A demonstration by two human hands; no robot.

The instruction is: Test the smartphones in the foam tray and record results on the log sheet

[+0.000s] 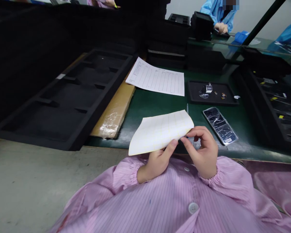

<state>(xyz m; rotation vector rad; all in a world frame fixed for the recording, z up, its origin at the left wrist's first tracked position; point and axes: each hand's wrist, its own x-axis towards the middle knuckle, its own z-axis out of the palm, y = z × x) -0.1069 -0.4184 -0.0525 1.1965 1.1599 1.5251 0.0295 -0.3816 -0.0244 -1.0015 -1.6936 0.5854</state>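
Pink striped smock [184, 200] right under the lens, and just above it both hands are up on a cream gridded sheet [160, 132], out at 12 o'clock over the table's near edge. Left hand [157, 163] is pinching the lower edge, thumb on top; right hand [202, 150] is curled shut on the corner, and the sheet bows between them. So far that sheet is off the table and in the hands. Further out at 12 o'clock, a ruled printed form [157, 77] lies flat on the green mat [155, 103], with no handwriting I can make out. At 1 o'clock, a black tray [189, 90] holds a shiny metal piece and small parts. At 2 o'clock, a film-wrapped glossy slab [220, 125] sits near the right hand, not touching it.
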